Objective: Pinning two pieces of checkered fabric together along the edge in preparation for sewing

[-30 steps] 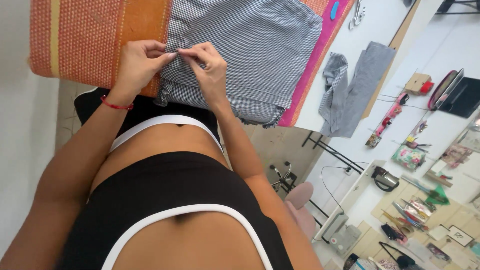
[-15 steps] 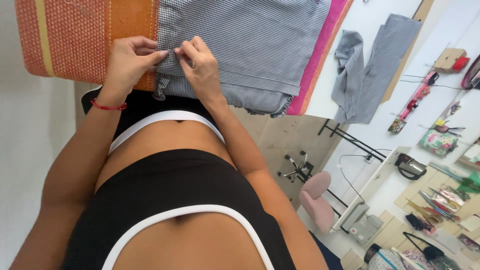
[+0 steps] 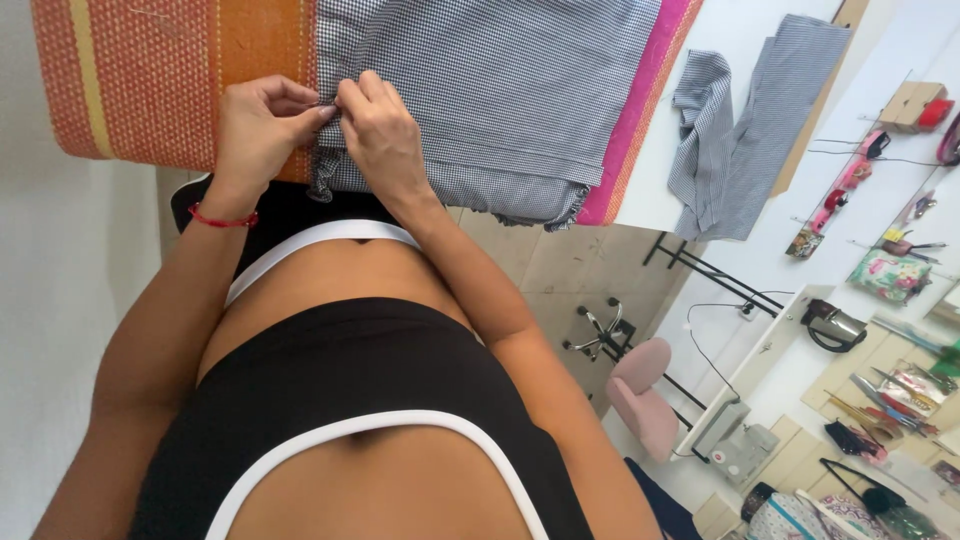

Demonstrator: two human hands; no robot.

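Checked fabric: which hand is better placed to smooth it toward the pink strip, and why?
Probably the right hand: it already lies over the checked fabric, on the side nearer the pink strip. The left hand sits over the orange cloth.

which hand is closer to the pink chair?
Right. The right hand pinches the checked cloth on the side toward the pink chair; the left hand is just beyond it, over the orange woven cover, farther away.

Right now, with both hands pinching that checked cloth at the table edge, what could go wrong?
The checked cloth hangs over the table edge, so it may slide off if tugged. The left hand and right hand pinch one small spot, fingers crowded together; if something sharp is there, it could prick.
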